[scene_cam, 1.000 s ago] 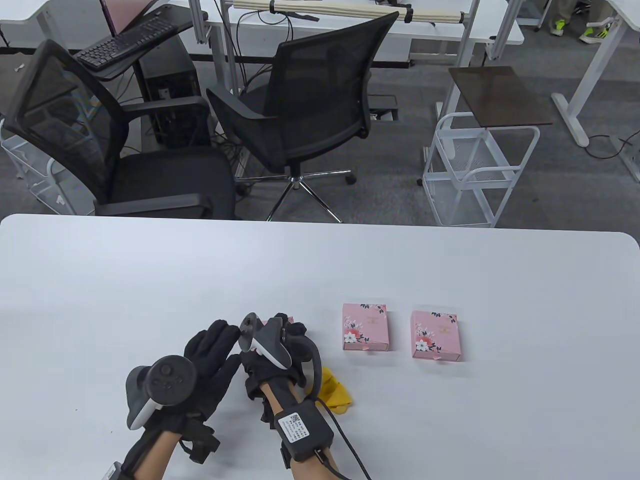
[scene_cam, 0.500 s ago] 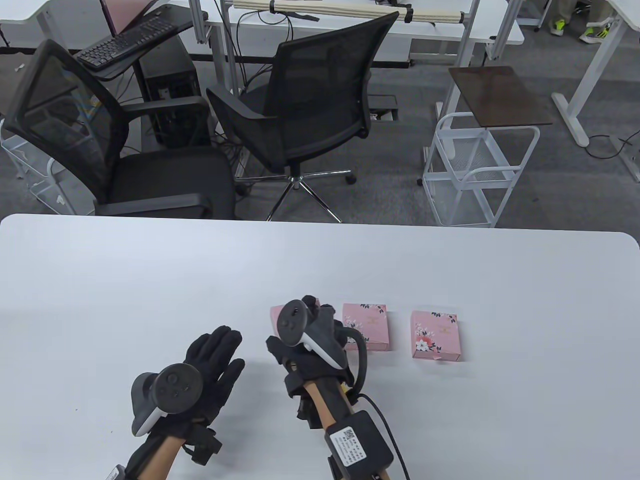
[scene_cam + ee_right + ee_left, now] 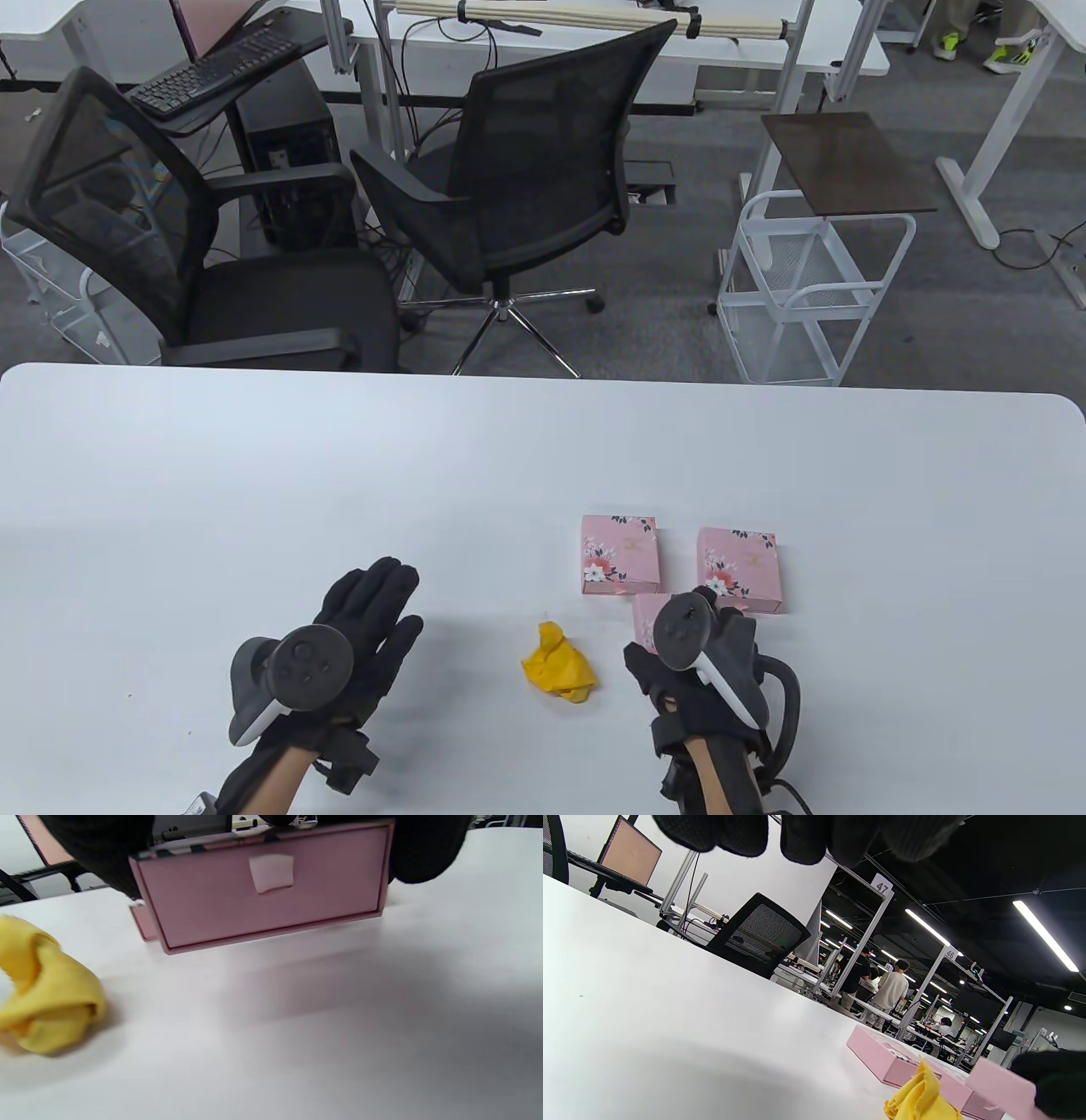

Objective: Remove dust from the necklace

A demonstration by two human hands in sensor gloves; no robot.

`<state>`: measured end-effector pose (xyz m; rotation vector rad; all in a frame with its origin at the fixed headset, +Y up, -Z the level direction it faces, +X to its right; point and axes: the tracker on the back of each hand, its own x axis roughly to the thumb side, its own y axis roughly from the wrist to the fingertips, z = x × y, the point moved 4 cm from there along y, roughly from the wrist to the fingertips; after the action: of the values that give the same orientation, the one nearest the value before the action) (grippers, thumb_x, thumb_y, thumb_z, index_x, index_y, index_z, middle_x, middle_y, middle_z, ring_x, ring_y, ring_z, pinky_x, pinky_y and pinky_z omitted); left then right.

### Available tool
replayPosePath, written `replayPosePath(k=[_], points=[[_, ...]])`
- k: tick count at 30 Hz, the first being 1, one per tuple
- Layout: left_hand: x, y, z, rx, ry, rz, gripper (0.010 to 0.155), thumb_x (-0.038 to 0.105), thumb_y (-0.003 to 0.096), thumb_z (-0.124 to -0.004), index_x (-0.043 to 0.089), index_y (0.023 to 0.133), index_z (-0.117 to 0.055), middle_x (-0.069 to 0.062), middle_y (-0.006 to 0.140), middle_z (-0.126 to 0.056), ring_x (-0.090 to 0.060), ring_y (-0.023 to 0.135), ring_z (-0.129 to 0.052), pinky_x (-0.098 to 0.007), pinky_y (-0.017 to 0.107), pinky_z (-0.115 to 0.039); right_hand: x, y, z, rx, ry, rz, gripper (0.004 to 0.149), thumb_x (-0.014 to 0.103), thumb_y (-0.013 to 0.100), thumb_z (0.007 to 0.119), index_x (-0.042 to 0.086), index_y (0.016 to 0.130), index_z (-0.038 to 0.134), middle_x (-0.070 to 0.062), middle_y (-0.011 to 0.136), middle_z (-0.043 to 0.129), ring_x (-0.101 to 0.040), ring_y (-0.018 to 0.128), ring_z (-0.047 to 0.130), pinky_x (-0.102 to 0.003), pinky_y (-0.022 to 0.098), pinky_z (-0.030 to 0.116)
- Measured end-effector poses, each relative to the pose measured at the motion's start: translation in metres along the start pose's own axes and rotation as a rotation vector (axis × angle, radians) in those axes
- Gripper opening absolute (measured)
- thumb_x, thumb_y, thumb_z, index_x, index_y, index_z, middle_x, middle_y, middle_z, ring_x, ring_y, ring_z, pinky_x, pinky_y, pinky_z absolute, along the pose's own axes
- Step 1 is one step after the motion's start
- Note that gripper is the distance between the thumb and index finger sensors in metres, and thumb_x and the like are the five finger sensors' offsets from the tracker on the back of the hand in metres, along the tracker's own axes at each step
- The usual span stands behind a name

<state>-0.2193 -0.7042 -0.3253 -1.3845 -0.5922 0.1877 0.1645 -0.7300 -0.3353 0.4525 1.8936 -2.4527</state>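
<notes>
table [image 3: 339, 475]: smooth white top, faint sheen | cloth [image 3: 560, 666]: soft crumpled yellow fabric | held box [image 3: 263, 895]: matt pink cardboard | two flat boxes [image 3: 619, 552]: printed floral paper lids | gloves [image 3: 365, 611]: black knit fabric

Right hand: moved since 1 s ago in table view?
Yes. The right hand, gripping a pink box, has gone from left of the yellow cloth to its right, now just below the two boxes lying flat.

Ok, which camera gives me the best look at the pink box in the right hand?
The right wrist view: the pink box fills it, front face and pull tab clear. The table view shows only a corner beside the right hand; the left wrist view catches one end.
</notes>
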Motion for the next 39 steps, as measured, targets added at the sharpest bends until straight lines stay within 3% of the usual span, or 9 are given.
replayPosePath(k=[8,13,16,20,23,29,34,37,39], points=[[-0.001,0.000,-0.001,-0.010,0.003,0.009,0.059,0.050,0.0617,-0.064,0.027,0.115,-0.053,-0.003,0.124,-0.050,-0.043,0.107,-0.049,-0.061,0.076,-0.053,-0.026,0.009,0.034,0.068,-0.009,0.054,0.100,0.056,0.067,0.073,-0.008,0.115,0.014,-0.051,0.111,0.022,-0.074,0.091,0.051,-0.075,0.067,0.054],[0.002,-0.001,-0.002,-0.019,0.016,0.005,0.059,0.050,0.0618,-0.064,0.027,0.116,-0.053,-0.004,0.124,-0.050,-0.043,0.107,-0.048,-0.061,0.076,-0.053,-0.029,0.007,0.030,0.112,0.001,0.039,0.101,0.057,0.065,0.072,-0.006,0.115,0.011,-0.049,0.113,0.015,-0.076,0.093,0.041,-0.078,0.069,0.045],[0.004,-0.001,-0.001,-0.011,0.020,0.001,0.060,0.050,0.0618,-0.064,0.027,0.116,-0.052,-0.004,0.124,-0.049,-0.043,0.107,-0.048,-0.061,0.076,-0.053,-0.021,0.001,0.009,0.009,-0.015,0.020,0.100,0.058,0.064,0.072,-0.007,0.116,0.015,-0.049,0.113,0.017,-0.076,0.094,0.039,-0.078,0.069,0.044],[0.009,-0.002,-0.002,-0.009,0.048,-0.008,0.060,0.050,0.0618,-0.064,0.026,0.116,-0.052,-0.005,0.124,-0.049,-0.043,0.107,-0.048,-0.061,0.076,-0.052,0.016,-0.013,-0.025,-0.191,-0.030,-0.097,0.090,0.056,0.065,0.070,-0.004,0.117,0.030,-0.044,0.115,0.033,-0.071,0.094,0.049,-0.075,0.069,0.050],[0.014,-0.001,-0.005,-0.008,0.083,-0.010,0.060,0.050,0.0617,-0.064,0.026,0.116,-0.052,-0.005,0.124,-0.050,-0.043,0.107,-0.048,-0.061,0.076,-0.053,0.055,-0.027,-0.035,-0.337,0.022,-0.221,0.079,0.053,0.066,0.069,-0.001,0.116,0.042,-0.037,0.113,0.049,-0.065,0.091,0.062,-0.070,0.068,0.057],[0.025,-0.004,-0.007,0.042,0.202,-0.004,0.061,0.051,0.0615,-0.064,0.025,0.116,-0.053,-0.007,0.123,-0.053,-0.042,0.106,-0.051,-0.060,0.076,-0.054,0.113,-0.050,-0.014,-0.470,-0.012,-0.425,0.067,0.050,0.065,0.069,0.004,0.112,0.055,-0.029,0.108,0.065,-0.056,0.086,0.075,-0.064,0.066,0.066],[0.035,-0.008,-0.009,0.137,0.373,0.018,0.062,0.053,0.0607,-0.065,0.024,0.115,-0.056,-0.007,0.121,-0.057,-0.041,0.105,-0.055,-0.059,0.075,-0.057,0.128,-0.068,0.004,-0.611,-0.308,-0.536,0.067,0.052,0.064,0.068,0.007,0.111,0.056,-0.026,0.108,0.067,-0.053,0.087,0.078,-0.062,0.067,0.066],[0.048,-0.009,-0.015,0.127,0.504,0.000,0.062,0.053,0.0611,-0.064,0.025,0.116,-0.055,-0.007,0.122,-0.056,-0.040,0.106,-0.053,-0.059,0.075,-0.056,0.129,-0.062,0.015,-0.561,-0.423,-0.512,0.074,0.055,0.064,0.066,0.005,0.115,0.047,-0.030,0.113,0.057,-0.058,0.093,0.068,-0.067,0.071,0.059],[0.056,-0.009,-0.025,0.022,0.604,0.013,0.067,0.057,0.0617,-0.059,0.025,0.119,-0.045,-0.008,0.126,-0.047,-0.042,0.109,-0.044,-0.061,0.078,-0.050,0.128,-0.052,0.025,-0.416,-0.490,-0.463,0.087,0.059,0.064,0.060,0.000,0.119,0.027,-0.038,0.119,0.032,-0.069,0.100,0.044,-0.075,0.073,0.041]])
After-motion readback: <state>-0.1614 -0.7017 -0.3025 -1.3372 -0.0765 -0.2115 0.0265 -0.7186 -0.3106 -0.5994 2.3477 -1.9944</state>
